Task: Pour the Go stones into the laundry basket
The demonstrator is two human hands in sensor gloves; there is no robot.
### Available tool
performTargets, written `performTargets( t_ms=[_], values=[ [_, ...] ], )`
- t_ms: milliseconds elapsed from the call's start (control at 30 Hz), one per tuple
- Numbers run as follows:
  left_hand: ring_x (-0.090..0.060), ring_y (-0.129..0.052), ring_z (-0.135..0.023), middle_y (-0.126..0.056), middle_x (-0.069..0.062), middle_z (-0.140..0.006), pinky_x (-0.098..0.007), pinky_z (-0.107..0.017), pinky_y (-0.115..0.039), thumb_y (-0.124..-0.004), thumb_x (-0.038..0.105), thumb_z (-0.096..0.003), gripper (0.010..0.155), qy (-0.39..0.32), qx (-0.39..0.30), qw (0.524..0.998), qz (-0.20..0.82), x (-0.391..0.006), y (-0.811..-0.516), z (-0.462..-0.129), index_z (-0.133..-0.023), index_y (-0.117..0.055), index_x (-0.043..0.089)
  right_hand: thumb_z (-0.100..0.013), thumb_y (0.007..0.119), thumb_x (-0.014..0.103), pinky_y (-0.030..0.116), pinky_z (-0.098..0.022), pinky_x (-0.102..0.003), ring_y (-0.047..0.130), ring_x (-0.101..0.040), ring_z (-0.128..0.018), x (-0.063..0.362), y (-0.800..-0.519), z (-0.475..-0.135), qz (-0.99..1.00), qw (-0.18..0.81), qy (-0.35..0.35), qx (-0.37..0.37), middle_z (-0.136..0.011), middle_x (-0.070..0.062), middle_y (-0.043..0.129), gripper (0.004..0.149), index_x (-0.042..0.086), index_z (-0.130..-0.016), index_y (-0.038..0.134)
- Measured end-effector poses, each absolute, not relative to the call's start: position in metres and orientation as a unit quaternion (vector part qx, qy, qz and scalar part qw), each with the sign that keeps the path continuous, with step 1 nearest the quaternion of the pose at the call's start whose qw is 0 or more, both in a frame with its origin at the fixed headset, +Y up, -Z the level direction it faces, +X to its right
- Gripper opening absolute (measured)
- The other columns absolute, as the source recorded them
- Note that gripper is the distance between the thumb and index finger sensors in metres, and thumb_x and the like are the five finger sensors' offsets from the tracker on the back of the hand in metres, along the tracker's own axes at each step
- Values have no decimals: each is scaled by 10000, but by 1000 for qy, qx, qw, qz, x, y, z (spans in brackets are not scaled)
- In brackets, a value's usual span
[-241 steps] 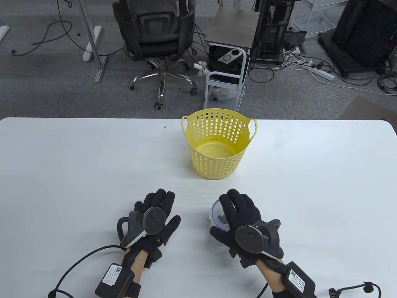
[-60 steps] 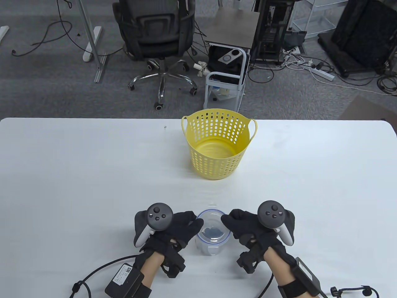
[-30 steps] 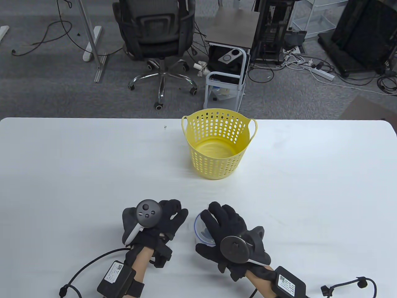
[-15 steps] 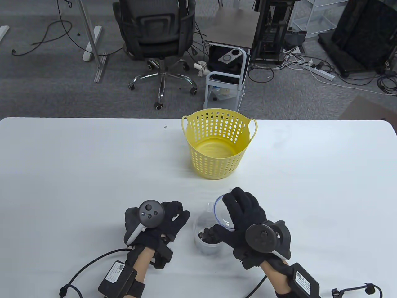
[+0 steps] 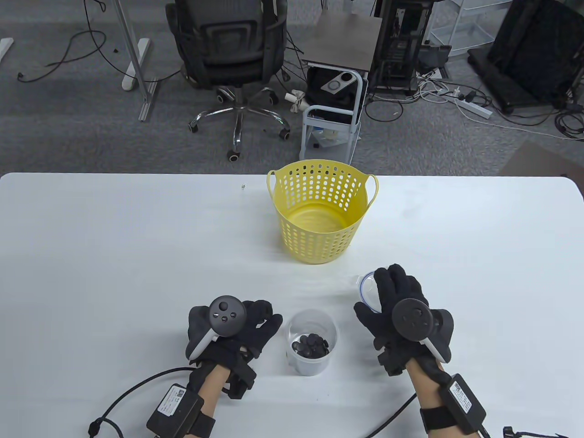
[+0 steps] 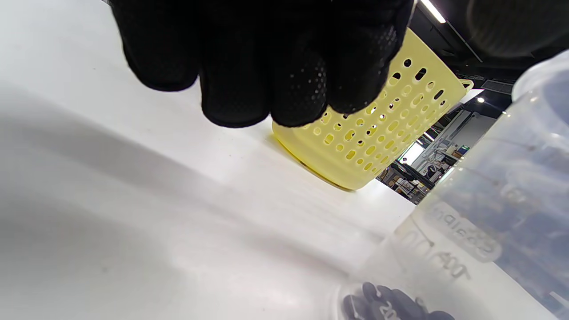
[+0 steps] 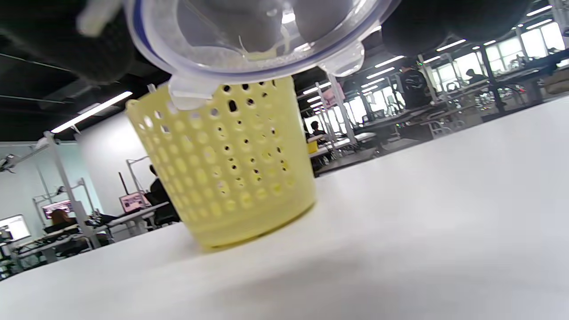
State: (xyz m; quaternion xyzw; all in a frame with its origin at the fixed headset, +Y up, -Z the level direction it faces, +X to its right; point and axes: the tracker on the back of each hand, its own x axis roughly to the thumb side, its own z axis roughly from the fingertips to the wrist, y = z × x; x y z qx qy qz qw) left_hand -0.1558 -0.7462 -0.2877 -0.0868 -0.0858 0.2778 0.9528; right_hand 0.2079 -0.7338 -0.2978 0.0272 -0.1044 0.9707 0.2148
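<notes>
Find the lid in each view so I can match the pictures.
Table view: lid at lower right, held by the right hand, lifted away from the jar.
Left wrist view: not in it; only the jar at right.
Right wrist view: lid along the top edge, seen from below.
Shared landmark: the yellow basket.

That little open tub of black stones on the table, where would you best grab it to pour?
Probably around the side wall of the tub, below its open rim, coming from its left, where the left hand sits beside it. It stands upright, round and uncapped; the right hand holds the lid.
</notes>
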Motion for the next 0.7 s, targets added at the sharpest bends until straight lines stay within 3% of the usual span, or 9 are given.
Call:
performTargets(
  t_ms=[467,700],
  values=[
    [-294,-911,-843,-882,30,-930,-520,-621,-744,-683,772,-416,699,-84,-101,950,283,-158,-749,-290,-948,-755,323,-396,842,660,515,-648,-775,508,-683,-953,237,-789,-320,985,150,30,-84,-1158,-187,429,854,223,-1052,512],
    [-283,-908,-850,-873,33,-940,-520,-626,-739,-726,684,-453,605,-87,-109,950,279,-157,-751,-291,-951,-743,340,-404,857,652,487,-675,-763,447,-664,-984,238,-801,-322,982,100,114,-109,-1177,-156,282,910,251,-1070,384]
  ],
)
